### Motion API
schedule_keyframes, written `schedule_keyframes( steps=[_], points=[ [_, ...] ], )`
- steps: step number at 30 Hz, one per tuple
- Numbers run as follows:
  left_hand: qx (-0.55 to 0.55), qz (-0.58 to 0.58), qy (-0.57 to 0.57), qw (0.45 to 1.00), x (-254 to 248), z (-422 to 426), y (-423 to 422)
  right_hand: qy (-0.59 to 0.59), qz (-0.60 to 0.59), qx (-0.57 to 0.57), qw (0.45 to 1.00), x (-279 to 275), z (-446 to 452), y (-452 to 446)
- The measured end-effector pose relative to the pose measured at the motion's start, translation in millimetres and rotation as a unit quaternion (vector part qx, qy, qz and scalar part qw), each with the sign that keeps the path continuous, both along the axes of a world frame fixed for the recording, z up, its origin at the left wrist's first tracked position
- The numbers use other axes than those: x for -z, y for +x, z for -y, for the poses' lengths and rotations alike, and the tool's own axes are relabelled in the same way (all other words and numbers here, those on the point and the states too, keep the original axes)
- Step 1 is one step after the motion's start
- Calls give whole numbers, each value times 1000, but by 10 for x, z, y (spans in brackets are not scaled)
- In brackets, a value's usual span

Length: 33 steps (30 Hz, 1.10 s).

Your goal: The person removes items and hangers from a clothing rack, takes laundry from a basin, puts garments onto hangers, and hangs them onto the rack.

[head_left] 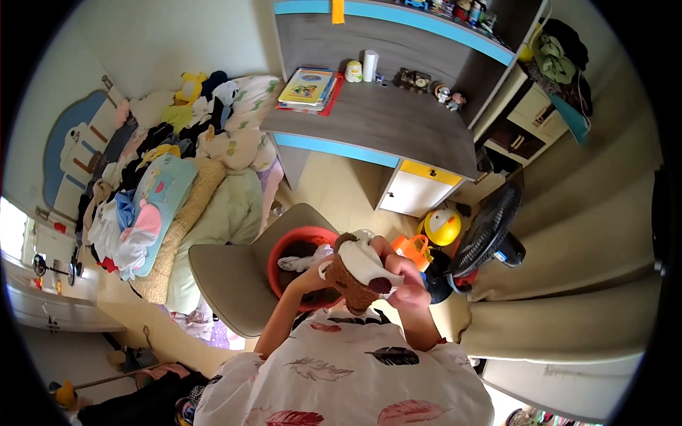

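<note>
Feather-printed clothing [341,376] lies nearest the camera. Just beyond it, the 2 hands grip a brown-and-white soft item [348,273]: the left hand [403,280] pinches its white part, while the right hand [316,278] holds the brown side, its fingers partly hidden. Below the item, a red basin [275,266] sits on a chair [217,277], holding white cloth [304,261] and something dark that is too shadowed to identify. An orange basket [410,248] stands beside a yellow ball-shaped object [442,227]; its contents cannot be made out. Books [307,86] are stacked on the worktop [376,117].
</note>
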<state>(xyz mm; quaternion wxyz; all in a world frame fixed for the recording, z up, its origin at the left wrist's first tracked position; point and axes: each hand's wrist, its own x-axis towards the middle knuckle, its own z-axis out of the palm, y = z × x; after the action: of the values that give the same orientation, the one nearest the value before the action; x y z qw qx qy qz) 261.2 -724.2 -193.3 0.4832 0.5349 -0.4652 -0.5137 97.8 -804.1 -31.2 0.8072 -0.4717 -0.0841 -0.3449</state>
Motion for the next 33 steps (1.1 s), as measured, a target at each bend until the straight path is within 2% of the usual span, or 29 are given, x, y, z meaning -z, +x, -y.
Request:
schedule_keyframes(
  steps=[1,2,4,5,6,7,8,9,11,12,14,17,18,20,21,22,23,24,26,27,28,30,31,32,33],
  points=[
    [77,102,-71,989,747,81,56,2,-1,7,1000,-17,-4,-38],
    [83,101,-69,989,628,67,72,-18,-9,49,999,-31,2,-72],
    [8,-20,103,994,14,50,60,-80,-38,142,986,-15,27,-200],
    [-24,25,62,997,-219,59,-1,-92,-50,176,979,-24,37,-273],
    [-19,25,60,998,-184,87,8,-104,-63,210,970,-32,46,-351],
    [-54,-128,34,990,-114,90,37,-95,-69,227,967,46,83,-437],
    [-87,-278,8,957,-112,88,66,-63,-72,248,964,100,91,-496],
    [-97,-328,0,940,-124,69,106,-30,-90,266,959,149,96,-561],
    [-124,-341,-14,932,-211,15,150,5,-157,303,940,246,134,-704],
    [-154,-355,-30,922,-256,-3,173,46,-188,303,933,236,114,-765],
    [-148,-358,-52,920,-324,25,255,83,-244,287,922,342,127,-859],
    [-137,-321,-187,919,-584,109,299,-46,-384,202,899,469,178,-907],
    [-153,-362,-194,899,-684,135,317,-140,-441,193,865,484,182,-881],
    [-260,-241,-145,924,-791,236,428,-384,-542,228,712,546,168,-759],
    [-261,-241,-143,924,-889,280,486,-368,-524,262,722,613,197,-684],
    [-255,-76,-149,952,-1006,316,536,-366,-525,261,723,600,272,-641],
    [-240,90,-151,955,-1092,353,585,-364,-526,271,719,574,388,-594],
    [-240,89,-150,955,-1138,381,635,-363,-527,281,715,547,509,-552],
    [-266,191,-129,936,-1175,402,762,-277,-497,313,760,373,700,-497],
    [-259,248,-123,926,-1125,433,910,-184,-433,293,833,246,755,-482],
    [-260,248,-122,925,-1080,424,1012,-130,-397,272,867,178,823,-475],
    [-259,211,-115,935,-1067,385,1143,-100,-360,259,891,-23,869,-418],
    [-246,275,-104,924,-1084,345,1184,-100,-360,256,892,-125,884,-386],
    [-249,275,-101,923,-1106,306,1221,-108,-342,234,904,-225,890,-348],
    [-190,285,-85,936,-1117,260,1252,-114,-325,209,915,-306,879,-314]
  ],
)
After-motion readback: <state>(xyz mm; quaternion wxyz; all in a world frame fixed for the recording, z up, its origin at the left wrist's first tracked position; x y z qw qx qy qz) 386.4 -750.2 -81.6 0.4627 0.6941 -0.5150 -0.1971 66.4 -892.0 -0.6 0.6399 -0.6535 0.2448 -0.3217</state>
